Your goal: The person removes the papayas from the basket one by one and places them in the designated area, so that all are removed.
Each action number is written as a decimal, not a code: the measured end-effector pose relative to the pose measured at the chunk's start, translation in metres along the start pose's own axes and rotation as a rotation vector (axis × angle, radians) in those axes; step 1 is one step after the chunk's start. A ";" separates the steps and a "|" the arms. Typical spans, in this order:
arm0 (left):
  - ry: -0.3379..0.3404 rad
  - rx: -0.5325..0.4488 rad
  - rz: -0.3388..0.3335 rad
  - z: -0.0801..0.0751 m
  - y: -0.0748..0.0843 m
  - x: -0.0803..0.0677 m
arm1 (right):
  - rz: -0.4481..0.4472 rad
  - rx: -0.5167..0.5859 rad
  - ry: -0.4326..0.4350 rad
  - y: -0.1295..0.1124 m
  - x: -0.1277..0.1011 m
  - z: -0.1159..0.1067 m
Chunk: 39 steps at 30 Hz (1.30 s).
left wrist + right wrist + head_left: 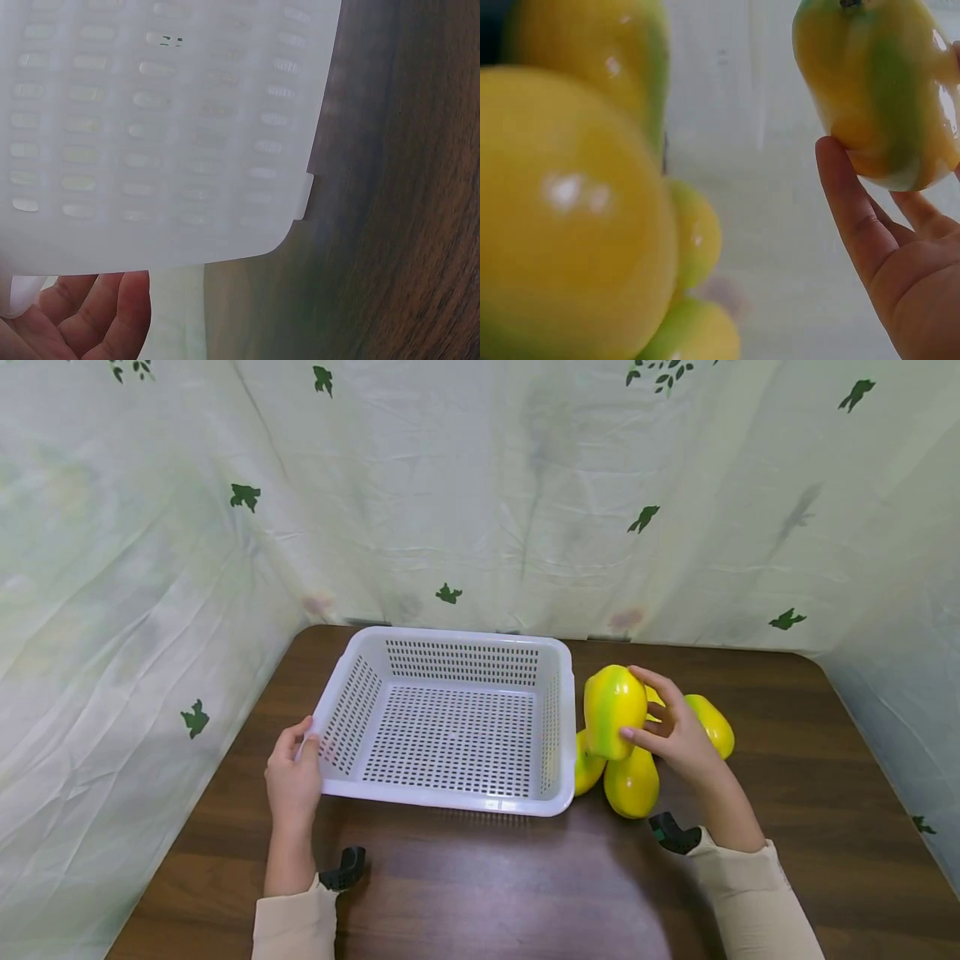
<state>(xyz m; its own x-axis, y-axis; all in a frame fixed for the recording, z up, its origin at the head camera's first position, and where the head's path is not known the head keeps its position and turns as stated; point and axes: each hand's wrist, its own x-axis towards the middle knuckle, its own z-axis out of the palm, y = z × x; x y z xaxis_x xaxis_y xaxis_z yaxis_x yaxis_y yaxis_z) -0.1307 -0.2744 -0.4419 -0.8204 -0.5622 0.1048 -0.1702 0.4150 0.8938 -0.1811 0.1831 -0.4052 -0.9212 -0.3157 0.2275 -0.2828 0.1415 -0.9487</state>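
Note:
My left hand grips the left rim of a white plastic basket with slotted walls and floor; nothing lies inside it. In the left wrist view, curled fingers show below the slotted basket wall. To the right of the basket, my right hand holds a yellow papaya with a green stripe, thumb and fingers around its right side. The right wrist view shows this held papaya raised above the fingers. Beneath and behind it are more yellow papayas, partly hidden by the hand and each other.
Everything stands on a dark brown wooden table. A pale curtain with green leaf prints hangs along the back and both sides. The papaya farthest right lies beyond the right wrist. Dark wrist mounts jut out at both sleeves.

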 end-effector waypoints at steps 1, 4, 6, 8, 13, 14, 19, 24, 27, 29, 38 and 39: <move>0.000 0.001 0.000 0.000 0.000 0.000 | 0.013 -0.006 0.007 0.002 -0.004 -0.003; -0.002 0.002 -0.002 0.001 -0.001 0.000 | 0.040 -0.023 0.029 0.009 -0.018 -0.011; -0.003 0.002 -0.002 0.001 -0.001 0.000 | 0.042 -0.023 0.042 0.015 -0.026 -0.016; -0.001 0.002 -0.001 0.001 -0.002 0.000 | 0.039 -0.010 0.055 0.020 -0.033 -0.021; -0.004 0.000 -0.004 0.001 -0.002 0.000 | 0.036 -0.001 0.098 0.032 -0.052 -0.033; -0.007 -0.001 -0.006 0.001 -0.001 0.000 | 0.036 -0.005 0.106 0.034 -0.056 -0.035; -0.013 -0.006 -0.007 0.001 0.000 0.000 | 0.021 0.006 0.101 0.045 -0.073 -0.047; -0.010 -0.001 -0.002 0.000 0.001 0.000 | 0.059 -0.099 0.093 0.054 -0.086 -0.054; -0.009 0.000 -0.002 0.000 0.001 0.000 | 0.110 -0.175 0.082 0.059 -0.091 -0.055; -0.007 0.001 -0.002 0.000 0.000 0.000 | 0.132 -0.192 0.072 0.063 -0.093 -0.055; -0.008 -0.003 -0.013 0.000 0.000 0.001 | 0.206 -0.242 0.044 0.075 -0.101 -0.052; -0.009 -0.002 -0.013 0.000 0.000 0.001 | 0.212 -0.244 0.041 0.076 -0.101 -0.051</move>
<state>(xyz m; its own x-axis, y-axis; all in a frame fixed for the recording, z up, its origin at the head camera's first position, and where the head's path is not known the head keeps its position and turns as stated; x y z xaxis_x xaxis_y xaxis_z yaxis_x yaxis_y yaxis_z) -0.1313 -0.2748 -0.4416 -0.8228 -0.5611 0.0897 -0.1793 0.4061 0.8961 -0.1230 0.2741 -0.4888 -0.9749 -0.2181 0.0436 -0.1347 0.4227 -0.8962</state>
